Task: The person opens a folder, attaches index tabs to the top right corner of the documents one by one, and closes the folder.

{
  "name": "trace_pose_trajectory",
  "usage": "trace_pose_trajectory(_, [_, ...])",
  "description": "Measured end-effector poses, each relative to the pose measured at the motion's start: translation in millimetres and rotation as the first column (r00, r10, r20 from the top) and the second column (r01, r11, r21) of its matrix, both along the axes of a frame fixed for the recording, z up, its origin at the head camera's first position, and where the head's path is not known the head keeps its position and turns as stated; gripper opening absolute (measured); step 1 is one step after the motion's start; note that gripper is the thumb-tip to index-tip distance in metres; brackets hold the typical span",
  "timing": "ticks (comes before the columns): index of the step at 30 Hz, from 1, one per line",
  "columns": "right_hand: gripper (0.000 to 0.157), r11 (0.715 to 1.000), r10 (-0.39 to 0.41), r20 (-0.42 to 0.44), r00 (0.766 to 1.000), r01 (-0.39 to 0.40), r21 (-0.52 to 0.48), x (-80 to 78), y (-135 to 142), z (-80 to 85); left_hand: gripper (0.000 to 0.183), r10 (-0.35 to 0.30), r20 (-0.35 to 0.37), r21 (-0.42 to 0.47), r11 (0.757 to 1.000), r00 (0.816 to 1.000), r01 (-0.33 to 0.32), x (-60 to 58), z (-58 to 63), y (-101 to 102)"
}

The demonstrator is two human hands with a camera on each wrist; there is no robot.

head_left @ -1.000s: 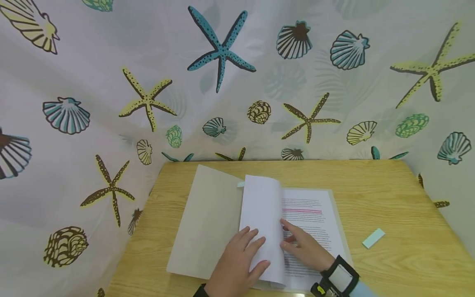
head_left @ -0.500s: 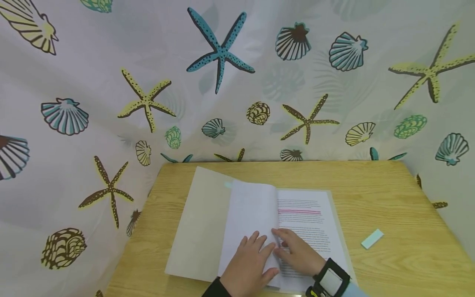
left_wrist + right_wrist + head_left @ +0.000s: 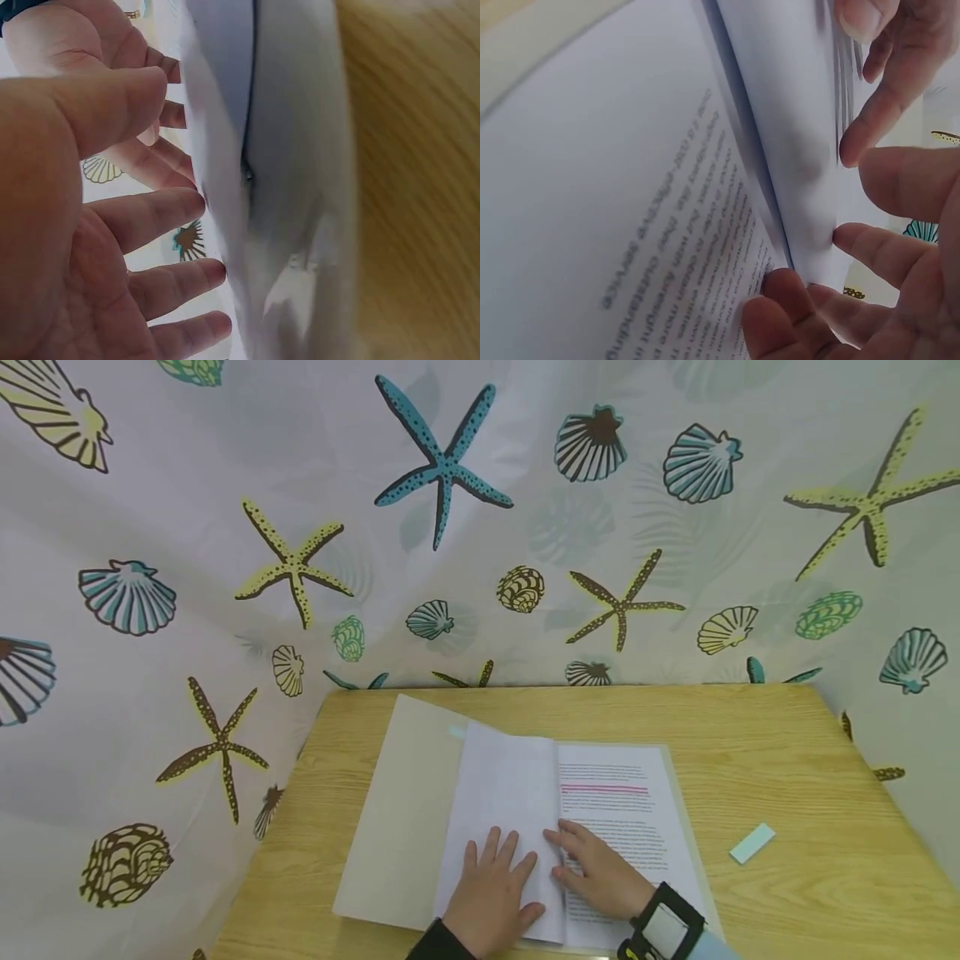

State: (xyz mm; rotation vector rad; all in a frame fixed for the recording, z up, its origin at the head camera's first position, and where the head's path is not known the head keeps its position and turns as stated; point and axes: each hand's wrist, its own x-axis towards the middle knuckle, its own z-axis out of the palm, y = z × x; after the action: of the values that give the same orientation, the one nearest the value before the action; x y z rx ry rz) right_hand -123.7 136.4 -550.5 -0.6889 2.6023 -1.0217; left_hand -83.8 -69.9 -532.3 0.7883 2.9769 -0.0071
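An open folder lies on the table, its cream cover (image 3: 397, 827) folded out to the left. Blank white backs of turned sheets (image 3: 502, 785) lean over that cover. On the right a printed page (image 3: 618, 777) with pink marked lines shows. My left hand (image 3: 491, 893) rests on the turned sheets, fingers spread. In the left wrist view its fingertips touch the paper. Along the fold, fingertips of my right hand (image 3: 603, 872) touch the edge of the turned sheets. In the right wrist view some of its fingers (image 3: 776, 322) are bent over the printed page, with nothing between them.
A small pale blue-green strip (image 3: 752, 843) lies on the wooden table (image 3: 810, 760), right of the folder. A similar pale tab (image 3: 457, 732) shows at the top of the turned sheets. Behind stands a curtain (image 3: 525, 527) printed with starfish and shells.
The turned sheets have swung further left and down over the cream cover. My left hand has spread its fingers on them, and my right hand has shifted left to the fold.
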Motion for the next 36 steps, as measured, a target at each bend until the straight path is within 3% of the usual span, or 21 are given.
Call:
trace_pose_trajectory(7, [0.051, 0.999, -0.01, 0.002, 1.0, 0.01, 0.042, -1.0, -0.2, -8.3, 0.065, 0.006, 0.028, 0.027, 1.0, 1.0, -0.007, 1.3, -7.5, -3.2])
trace_pose_trajectory(15, [0.066, 0.999, -0.013, -0.002, 1.0, 0.014, 0.053, -3.4, -1.4, -15.4, 0.066, 0.01, 0.066, 0.038, 0.999, 0.998, -0.012, 5.0, -15.0, -7.4])
trace_pose_trajectory(29, [0.068, 0.999, -0.024, 0.047, 0.999, 0.023, 0.028, -5.0, 0.4, -16.6, 0.065, 0.001, 0.067, 0.081, 0.997, 0.998, -0.006, 7.0, -4.9, -6.4])
trace_pose_trajectory(36, [0.069, 0.998, -0.054, 0.126, 0.991, 0.058, -0.03, -3.4, 1.9, -12.8, 0.064, -0.01, 0.052, 0.104, 0.995, 0.999, 0.004, 7.1, -1.8, -5.8])
